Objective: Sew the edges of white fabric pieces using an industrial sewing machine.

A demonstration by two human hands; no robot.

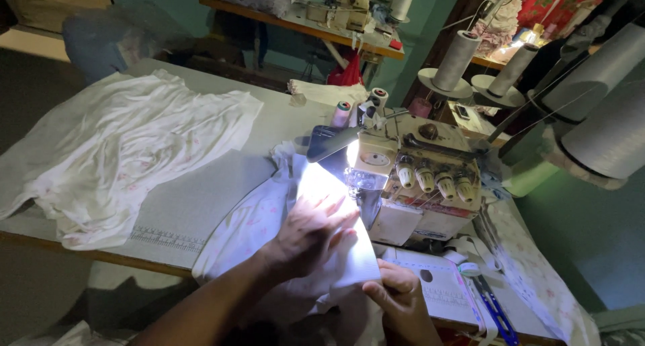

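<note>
Your left hand [310, 233] lies flat, fingers spread wide, on a strip of white ribbed fabric [349, 252] lit hard by the lamp [334, 143] of a cream overlock sewing machine [410, 181]. Your right hand [398, 297] pinches the near edge of that same strip between thumb and fingers, just beside the machine's base. The strip runs from your hands up to the needle area, over a pale floral-print garment [245, 228] that drapes off the front edge of the bench [195, 198].

No open containers show. The thread stand [470, 84] behind the machine carries large grey thread cones [457, 58], with two more blurred cones [605, 104] close to the lens at right. Two smaller spools [342, 112] stand just left of the machine head. Four tension dials [435, 179] line its front.

On the grey bench, a heap of white fabric [121, 151] lies well apart to your left, and a blue-handled pair of snips [494, 309] rests to the right of your hand, beside more floral cloth [531, 265]. The room is dim, walls green; a second sewing machine [339, 7] sits on a farther table [295, 25], near red cloth [346, 74].
</note>
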